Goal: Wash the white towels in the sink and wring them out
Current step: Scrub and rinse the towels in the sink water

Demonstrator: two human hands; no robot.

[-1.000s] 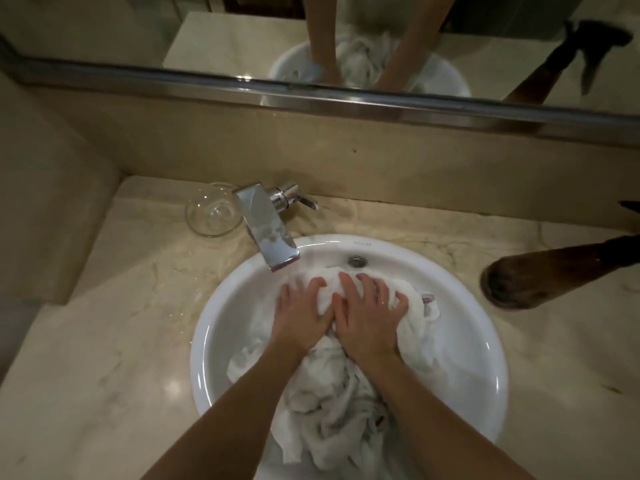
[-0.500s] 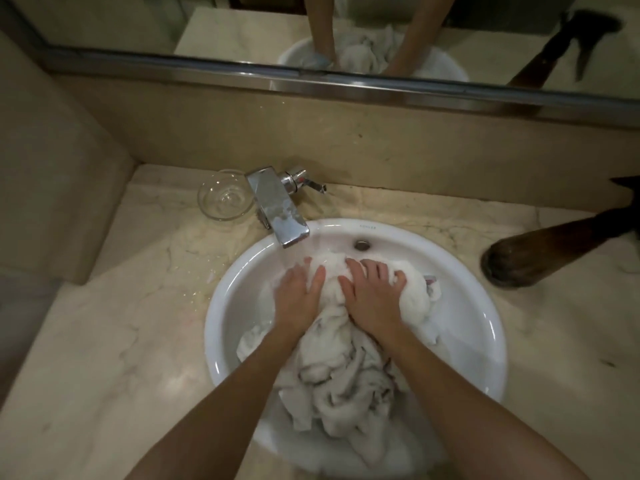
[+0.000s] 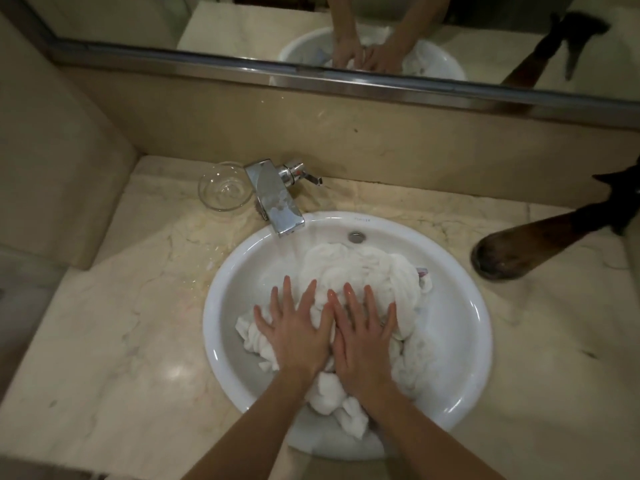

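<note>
My left hand (image 3: pixel 296 336) and right hand (image 3: pixel 362 341) press flat, fingers straight, on the white towels (image 3: pixel 363 268) heaped toward twelve o'clock in the sink (image 3: pixel 460 327).

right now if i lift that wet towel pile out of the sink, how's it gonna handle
Probably floppy: the white towels lie crumpled in soft folds under both flat hands, left hand and right hand. Likely heavy for their size and dripping, since they look soaked in the sink. They would probably sag and trail from any grip.
</note>
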